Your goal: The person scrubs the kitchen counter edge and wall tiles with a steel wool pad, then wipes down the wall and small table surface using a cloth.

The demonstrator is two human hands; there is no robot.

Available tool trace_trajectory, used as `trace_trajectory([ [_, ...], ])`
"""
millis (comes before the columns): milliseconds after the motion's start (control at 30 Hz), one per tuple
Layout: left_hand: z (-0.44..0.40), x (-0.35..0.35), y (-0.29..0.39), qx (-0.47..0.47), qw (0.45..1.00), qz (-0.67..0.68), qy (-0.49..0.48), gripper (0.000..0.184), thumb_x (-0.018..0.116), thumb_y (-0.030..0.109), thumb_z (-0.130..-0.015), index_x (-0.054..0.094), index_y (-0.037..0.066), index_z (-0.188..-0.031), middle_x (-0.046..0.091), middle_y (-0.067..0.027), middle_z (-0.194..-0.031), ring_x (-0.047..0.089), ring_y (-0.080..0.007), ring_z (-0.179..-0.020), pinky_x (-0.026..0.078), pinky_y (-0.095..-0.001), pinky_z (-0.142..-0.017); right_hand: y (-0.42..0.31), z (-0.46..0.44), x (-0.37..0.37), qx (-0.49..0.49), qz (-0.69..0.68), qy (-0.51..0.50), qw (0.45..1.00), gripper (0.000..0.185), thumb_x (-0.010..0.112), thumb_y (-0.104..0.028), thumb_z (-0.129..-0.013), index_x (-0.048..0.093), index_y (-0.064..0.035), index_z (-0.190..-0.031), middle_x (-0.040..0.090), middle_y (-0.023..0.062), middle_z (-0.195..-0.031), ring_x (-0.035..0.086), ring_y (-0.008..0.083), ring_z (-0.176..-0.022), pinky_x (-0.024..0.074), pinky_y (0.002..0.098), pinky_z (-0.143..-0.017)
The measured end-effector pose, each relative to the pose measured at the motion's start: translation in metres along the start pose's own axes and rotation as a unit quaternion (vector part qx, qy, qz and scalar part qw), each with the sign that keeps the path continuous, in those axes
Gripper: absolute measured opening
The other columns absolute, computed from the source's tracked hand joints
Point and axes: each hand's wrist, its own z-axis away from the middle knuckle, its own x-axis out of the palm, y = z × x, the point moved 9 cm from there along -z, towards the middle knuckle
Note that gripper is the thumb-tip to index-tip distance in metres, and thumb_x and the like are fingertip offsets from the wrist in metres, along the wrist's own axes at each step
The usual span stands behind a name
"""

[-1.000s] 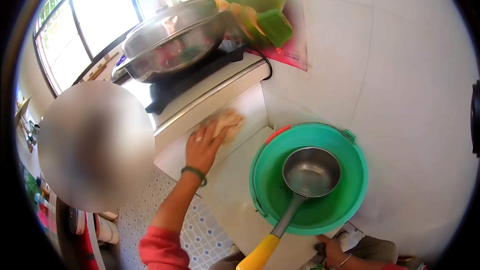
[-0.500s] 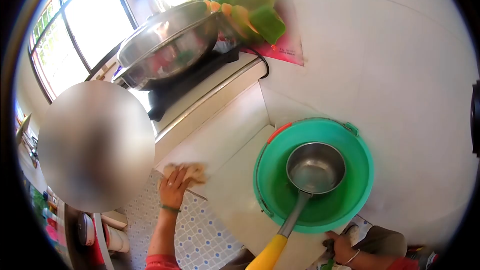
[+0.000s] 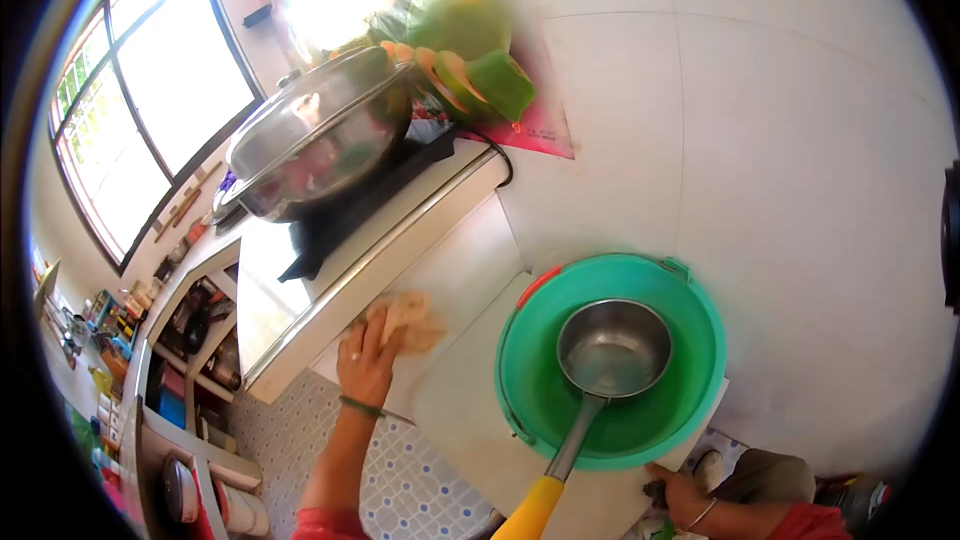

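My left hand [image 3: 366,365] presses a crumpled tan cloth [image 3: 412,326] against the white panel [image 3: 455,275] below the counter. Its fingers are bent over the cloth's near edge. My right hand [image 3: 684,498] is low, just below the green bucket [image 3: 707,340], at the edge of the pale surface under it. Its fingers curl by a small dark thing that I cannot make out. Inside the bucket rests a metal ladle-like dipper [image 3: 614,348], its yellow handle [image 3: 532,510] leaning out over the rim towards me.
A lidded steel pan [image 3: 315,155] sits on a black cooker [image 3: 370,195] on the counter. Green fruit [image 3: 460,20] lies behind it. Open shelves [image 3: 195,365] with jars and bottles run along the left. The tiled wall [image 3: 800,190] bounds the right side.
My left hand and the cloth have moved slightly up and right along the panel. The view has shifted, and the large blurred round shape at left is gone. My right hand stays by the bucket.
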Motion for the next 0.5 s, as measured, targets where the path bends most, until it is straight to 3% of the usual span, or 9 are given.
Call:
trace_trajectory([
  [33, -0.011, 0.026, 0.003, 0.0, 1.0, 0.004, 0.003, 0.037, 0.06, 0.003, -0.073, 0.067, 0.015, -0.108, 0.057, -0.0108, -0.122, 0.054, -0.032, -0.108, 0.047, -0.0424, -0.086, -0.016, 0.011, 0.008, -0.003, -0.001, 0.004, 1.0, 0.032, 0.066, -0.024, -0.086, 0.059, -0.0076, -0.113, 0.065, 0.0048, -0.099, 0.064, 0.0199, -0.083, 0.0545, 0.0381, -0.065],
  [100, -0.035, 0.065, 0.0, -0.067, 0.993, -0.072, 0.058, 0.039, 0.06, 0.006, -0.078, 0.063, 0.013, -0.116, 0.056, -0.0138, -0.123, 0.053, -0.0323, -0.11, 0.046, -0.0442, -0.088, -0.038, 0.047, 0.031, 0.132, -0.007, 0.027, 0.991, 0.032, 0.066, -0.03, -0.084, 0.056, -0.0045, -0.067, 0.041, 0.0018, -0.049, 0.032, 0.0145, -0.04, 0.0273, 0.0311, -0.036],
  [133, -0.053, 0.075, 0.009, -0.071, 0.993, -0.071, 0.063, 0.039, 0.06, 0.006, -0.078, 0.063, 0.013, -0.116, 0.056, -0.0138, -0.123, 0.053, -0.0323, -0.11, 0.046, -0.0442, -0.088, -0.037, 0.042, 0.029, 0.126, -0.006, 0.029, 0.992, 0.032, 0.066, -0.03, -0.084, 0.056, -0.0045, -0.067, 0.041, 0.0018, -0.049, 0.032, 0.0145, -0.04, 0.0273, 0.0311, -0.036],
  [233, -0.102, 0.111, 0.031, -0.115, 0.992, 0.003, 0.059, 0.04, 0.057, 0.007, -0.082, 0.059, 0.014, -0.122, 0.054, -0.0159, -0.125, 0.052, -0.0333, -0.114, 0.044, -0.0462, -0.092, -0.019, 0.028, 0.022, 0.09, -0.008, 0.02, 0.996, 0.029, 0.061, -0.027, -0.088, 0.064, 0.0009, -0.083, 0.043, 0.0032, -0.051, 0.034, 0.0155, -0.042, 0.0286, 0.0318, -0.038],
  [367, -0.121, 0.135, 0.045, -0.154, 0.985, -0.04, 0.071, 0.039, 0.053, 0.009, -0.087, 0.056, 0.012, -0.126, 0.054, -0.0155, -0.125, 0.05, -0.034, -0.117, 0.043, -0.047, -0.096, 0.019, 0.004, 0.003, 0.073, -0.042, -0.016, 0.996, 0.035, 0.044, -0.016, -0.095, 0.058, -0.0017, -0.124, 0.048, 0.0052, -0.062, 0.039, 0.0156, -0.047, 0.0351, 0.0317, -0.046],
  [400, -0.12, 0.133, 0.049, -0.143, 0.985, -0.046, 0.088, 0.039, 0.052, 0.011, -0.088, 0.054, 0.01, -0.126, 0.054, -0.0153, -0.124, 0.051, -0.0338, -0.116, 0.043, -0.0465, -0.097, 0.036, -0.029, -0.021, -0.064, 0.247, -0.009, 0.967, 0.036, 0.042, -0.015, -0.096, 0.057, -0.0051, -0.126, 0.049, 0.0051, -0.063, 0.039, 0.0151, -0.048, 0.0369, 0.0328, -0.047],
  [433, -0.118, 0.14, 0.048, -0.145, 0.985, -0.046, 0.085, 0.039, 0.052, 0.011, -0.088, 0.054, 0.01, -0.126, 0.054, -0.0153, -0.124, 0.051, -0.0338, -0.116, 0.043, -0.0465, -0.097, 0.04, -0.039, -0.021, -0.193, 0.515, -0.003, 0.835, 0.036, 0.04, -0.015, -0.096, 0.057, -0.0085, -0.127, 0.05, 0.005, -0.064, 0.04, 0.0147, -0.049, 0.0387, 0.0339, -0.049],
  [467, -0.118, 0.157, 0.058, -0.076, 0.996, -0.013, 0.051, 0.039, 0.052, 0.012, -0.087, 0.054, 0.01, -0.126, 0.053, -0.0139, -0.125, 0.05, -0.0334, -0.116, 0.043, -0.0463, -0.096, 0.028, -0.028, -0.015, -0.19, 0.521, -0.005, 0.832, 0.036, 0.04, -0.015, -0.096, 0.057, -0.0085, -0.127, 0.05, 0.005, -0.064, 0.04, 0.0147, -0.049, 0.0387, 0.0339, -0.049],
  [500, -0.113, 0.176, 0.071, -0.006, 1.0, 0.02, 0.016, 0.039, 0.052, 0.013, -0.087, 0.053, 0.009, -0.126, 0.053, -0.0125, -0.125, 0.05, -0.033, -0.115, 0.043, -0.0461, -0.096, 0.023, -0.018, -0.012, -0.129, 0.392, -0.042, 0.91, 0.033, 0.041, -0.016, -0.096, 0.061, -0.0087, -0.121, 0.051, 0.0043, -0.064, 0.041, 0.0145, -0.05, 0.04, 0.0352, -0.049],
])
